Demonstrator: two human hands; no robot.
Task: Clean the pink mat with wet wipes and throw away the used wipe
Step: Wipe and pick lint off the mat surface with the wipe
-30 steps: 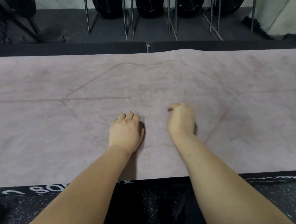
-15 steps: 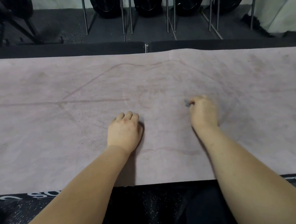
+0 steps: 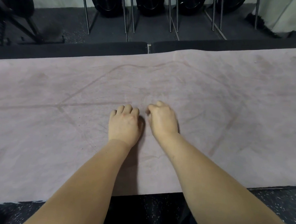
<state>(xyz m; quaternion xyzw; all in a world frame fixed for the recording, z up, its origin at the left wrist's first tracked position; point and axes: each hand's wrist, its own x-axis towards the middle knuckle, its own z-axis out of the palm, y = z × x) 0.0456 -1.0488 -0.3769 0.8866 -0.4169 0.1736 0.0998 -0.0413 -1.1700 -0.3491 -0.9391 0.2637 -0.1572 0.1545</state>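
1. From my remote seat, the head view shows a long, pale pink fabric-textured mat (image 3: 221, 102) spread flat across the whole width of the frame, lying on a dark speckled rubber floor (image 3: 276, 202).
2. The left hand (image 3: 124, 125) rests on the middle of the mat with the knuckles up and the fingers tucked under into a fist. I see nothing held in it.
3. The right hand (image 3: 162, 120) sits just beside the left one, apart from it by a narrow gap, also down on the mat. Its fingers are curled in and its outline is slightly blurred.
4. I cannot tell whether the right hand holds a wet wipe. The curled fingers hide whatever may lie under the palm.
5. Both bare forearms reach in from the near edge of the mat.
6. The mat carries darker smudges and thin lines: one straight line runs left from the left hand, and a curved one arcs beyond both hands.
7. Past the far edge of the mat lie two long black pads (image 3: 78, 46), end to end.
8. Behind them stand thin upright metal rods (image 3: 87, 12) with round black weight plates (image 3: 106, 1) between them.
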